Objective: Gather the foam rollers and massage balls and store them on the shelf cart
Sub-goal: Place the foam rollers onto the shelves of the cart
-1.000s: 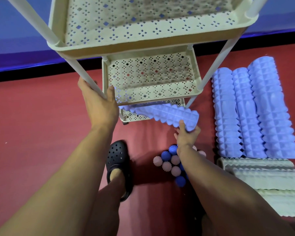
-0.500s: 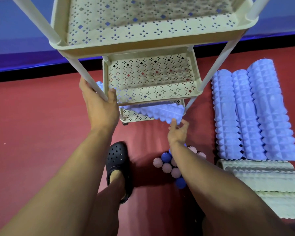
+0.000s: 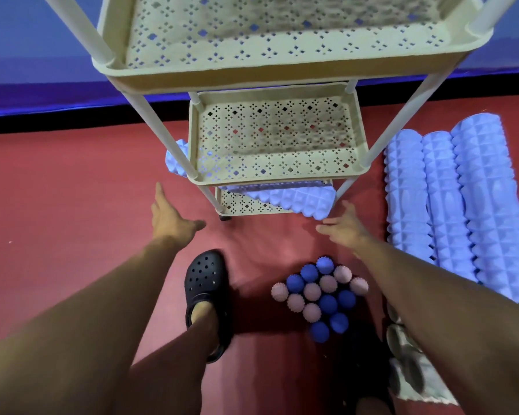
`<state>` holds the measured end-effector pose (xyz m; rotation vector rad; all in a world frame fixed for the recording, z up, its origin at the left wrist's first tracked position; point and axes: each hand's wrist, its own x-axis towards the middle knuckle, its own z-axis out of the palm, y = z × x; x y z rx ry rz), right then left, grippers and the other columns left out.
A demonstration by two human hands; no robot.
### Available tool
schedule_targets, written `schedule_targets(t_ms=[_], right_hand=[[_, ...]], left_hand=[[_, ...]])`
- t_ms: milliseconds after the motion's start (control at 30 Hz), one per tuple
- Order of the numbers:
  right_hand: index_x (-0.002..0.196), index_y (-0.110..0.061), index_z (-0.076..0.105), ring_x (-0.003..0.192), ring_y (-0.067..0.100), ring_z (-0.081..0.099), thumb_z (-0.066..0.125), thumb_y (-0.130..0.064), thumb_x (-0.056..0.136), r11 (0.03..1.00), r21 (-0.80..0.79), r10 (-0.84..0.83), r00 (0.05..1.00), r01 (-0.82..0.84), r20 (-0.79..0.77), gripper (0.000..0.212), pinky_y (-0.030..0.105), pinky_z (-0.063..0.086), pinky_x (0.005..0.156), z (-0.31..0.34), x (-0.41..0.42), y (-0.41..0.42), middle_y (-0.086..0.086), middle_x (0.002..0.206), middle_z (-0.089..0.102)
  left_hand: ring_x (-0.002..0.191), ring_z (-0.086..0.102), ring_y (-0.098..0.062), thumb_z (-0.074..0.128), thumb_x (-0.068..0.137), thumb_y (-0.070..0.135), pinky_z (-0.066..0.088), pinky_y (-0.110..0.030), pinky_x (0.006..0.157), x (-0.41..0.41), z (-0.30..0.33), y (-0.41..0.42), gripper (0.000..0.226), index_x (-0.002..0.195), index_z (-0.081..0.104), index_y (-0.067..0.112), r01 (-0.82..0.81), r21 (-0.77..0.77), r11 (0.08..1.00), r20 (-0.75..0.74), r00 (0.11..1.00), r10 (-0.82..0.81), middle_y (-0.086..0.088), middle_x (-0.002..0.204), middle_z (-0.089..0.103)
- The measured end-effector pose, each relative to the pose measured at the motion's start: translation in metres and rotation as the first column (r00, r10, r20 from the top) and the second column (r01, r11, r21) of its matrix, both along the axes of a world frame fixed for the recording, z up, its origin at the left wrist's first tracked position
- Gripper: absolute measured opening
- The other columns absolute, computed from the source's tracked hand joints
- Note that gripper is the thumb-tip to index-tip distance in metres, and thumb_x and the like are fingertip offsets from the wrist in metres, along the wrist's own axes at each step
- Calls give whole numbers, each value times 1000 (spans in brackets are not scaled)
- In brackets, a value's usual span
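Red floor [image 3: 57, 190] was seen under a cream shelf cart [image 3: 277, 172]. One purple foam roller [image 3: 285, 197] was lodged diagonally on the bottom tier, both ends overhanging. Three more rollers [image 3: 459, 205] and massage balls [image 3: 318, 292] were left on the floor nearby. Left hand [image 3: 168, 217] and right hand [image 3: 342, 226] were spread wide, holding nothing. Roller should probably be squared inside the tier before others are loaded.

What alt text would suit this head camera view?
A lavender foam roller lies across the bottom tray of a cream shelf cart, both open hands hovering nearby. Three more rollers and spiky massage balls wait on the red floor.
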<state>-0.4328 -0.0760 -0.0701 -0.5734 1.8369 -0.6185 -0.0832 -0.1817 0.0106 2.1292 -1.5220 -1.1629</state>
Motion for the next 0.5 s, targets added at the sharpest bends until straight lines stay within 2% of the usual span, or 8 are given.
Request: schedule_targets(t_ms=[67,100,200,267,333,367,433,500], right_hand=[[158,-18,-1,115,23,64,83,-8,83,999,22,48,999,-48,11,113,47,51,104,7,-17,-6,8,127,66],[158,-17,3,116,21,62,85,-10,81,996,20,87,996,-86,-23,112,45,51,103,11,-24,-10,7,131,62],[140,-13,35,119,18,56,92,-10,69,976,-33,208,966,-216,-157,91,36,49,100,17,-33,-17,-10,121,53],[123,-14,45,113,17,61,95,-10,63,972,-69,216,967,-226,-133,78,31,53,95,18,-34,-20,-9,113,56],[100,-18,52,93,7,62,89,3,69,970,-151,181,980,-192,-86,52,11,53,77,22,-30,-21,-6,100,58],[93,-21,53,88,3,60,84,10,72,966,-185,174,983,-182,-60,49,6,50,69,20,-31,-22,-7,96,58],[103,-18,55,99,9,64,85,11,71,960,-227,166,986,-166,-18,52,6,50,71,13,-37,-28,-5,105,65],[130,-15,49,114,9,63,91,1,68,949,-234,210,977,-210,-29,76,13,51,83,5,-41,-33,-5,121,66]], left_hand=[[152,23,-30,94,69,9,30,-50,121,14,-17,-19,136,162,-3,24,43,38,998,39,998,-45,-13,165,15],[152,23,-30,94,68,9,30,-49,121,17,-22,-30,136,162,-3,23,77,39,996,57,995,-79,-13,165,15],[150,28,-29,96,65,14,32,-48,120,17,-30,-65,134,162,4,22,194,-9,981,114,975,-191,-11,163,21],[148,28,-29,97,62,16,32,-48,120,17,-36,-84,133,161,8,22,301,-49,952,157,944,-290,-8,161,25],[151,22,-29,99,59,17,27,-46,122,24,-45,-102,140,162,3,20,418,-32,908,230,887,-400,-6,165,17],[153,18,-29,100,56,20,23,-45,124,28,-50,-109,147,163,-1,20,464,0,886,264,854,-447,-4,168,10],[155,11,-30,103,50,29,18,-46,126,37,-61,-121,160,162,-10,23,522,56,851,321,798,-510,-1,170,-1],[156,4,-31,103,43,42,14,-46,127,50,-70,-142,166,162,-12,25,552,122,825,380,742,-552,1,170,-9]])
